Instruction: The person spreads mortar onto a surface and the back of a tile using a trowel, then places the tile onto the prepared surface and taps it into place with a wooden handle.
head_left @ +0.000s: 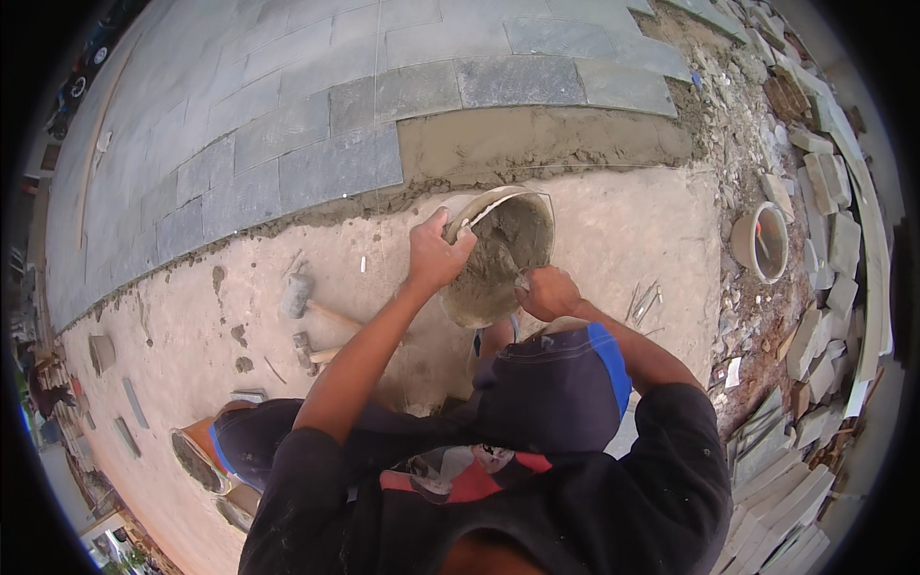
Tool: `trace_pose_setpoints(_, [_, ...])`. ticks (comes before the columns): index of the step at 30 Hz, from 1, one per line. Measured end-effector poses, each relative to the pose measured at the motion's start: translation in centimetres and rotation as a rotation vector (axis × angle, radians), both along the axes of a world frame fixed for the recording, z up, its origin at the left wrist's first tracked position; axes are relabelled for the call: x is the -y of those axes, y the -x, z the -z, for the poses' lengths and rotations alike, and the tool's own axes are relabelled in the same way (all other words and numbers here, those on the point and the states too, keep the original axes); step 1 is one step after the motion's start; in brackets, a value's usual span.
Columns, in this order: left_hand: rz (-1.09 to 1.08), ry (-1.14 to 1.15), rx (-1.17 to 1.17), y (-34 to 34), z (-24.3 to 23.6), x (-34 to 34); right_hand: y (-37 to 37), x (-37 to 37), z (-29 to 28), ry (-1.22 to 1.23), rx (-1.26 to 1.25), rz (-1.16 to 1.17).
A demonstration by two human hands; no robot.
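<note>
A tilted bucket point(544, 222) holds wet grey mortar point(479, 273) and stands over the bare ground before me. My left hand point(441, 251) is closed on the bucket's rim at its left side. At the right side, my right hand point(551, 292) makes a fist around what looks like the handle of a trowel, its blade mostly hidden in the mortar. Beyond the bucket lies a bed of smoothed mortar point(537, 139), bordered by laid grey stone slabs point(340, 172). A taut string crosses near the bed's close edge.
A mallet point(297, 295) and a hammer point(305, 353) lie left of my knees. Another bucket point(746, 240) stands at the right by rubble and stacked stone pieces point(843, 244). More buckets point(196, 460) sit at lower left. Thin metal pins point(644, 302) lie on the ground.
</note>
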State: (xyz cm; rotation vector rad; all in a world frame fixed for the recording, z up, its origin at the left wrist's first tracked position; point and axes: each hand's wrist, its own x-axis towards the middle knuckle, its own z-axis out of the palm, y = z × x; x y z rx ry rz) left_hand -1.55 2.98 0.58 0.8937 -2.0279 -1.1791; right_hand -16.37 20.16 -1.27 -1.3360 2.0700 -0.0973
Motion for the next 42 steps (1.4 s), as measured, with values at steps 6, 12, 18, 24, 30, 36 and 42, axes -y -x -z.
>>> trace_pose_setpoints(6, [-0.098,0.005,0.061,-0.7,1.6,0.6,0.0,-2.1,-0.2,0.21,0.3,0.113])
trace_pose_setpoints(12, [-0.185,-0.07,-0.059,-2.4,4.4,2.9,2.0,-3.0,-2.5,0.143,0.63,0.275])
trace_pose_setpoints(18, [-0.189,-0.197,-0.131,-5.1,5.7,4.4,6.4,-3.5,-7.9,0.295,0.4,0.366])
trace_pose_setpoints(24, [-0.237,-0.253,-0.153,-5.7,6.8,4.8,11.9,-2.0,-7.2,0.774,-0.208,0.317])
trace_pose_setpoints(30, [-0.261,-0.197,-0.124,-5.9,7.6,5.2,17.2,2.6,2.7,0.511,-0.657,0.265])
trace_pose_setpoints(36, [-0.25,-0.217,-0.163,-6.2,6.7,4.5,16.7,3.1,3.9,0.595,-0.475,0.537])
trace_pose_setpoints(42, [-0.251,-0.287,-0.144,-6.6,5.9,4.5,16.5,3.4,2.9,0.341,-0.167,0.437])
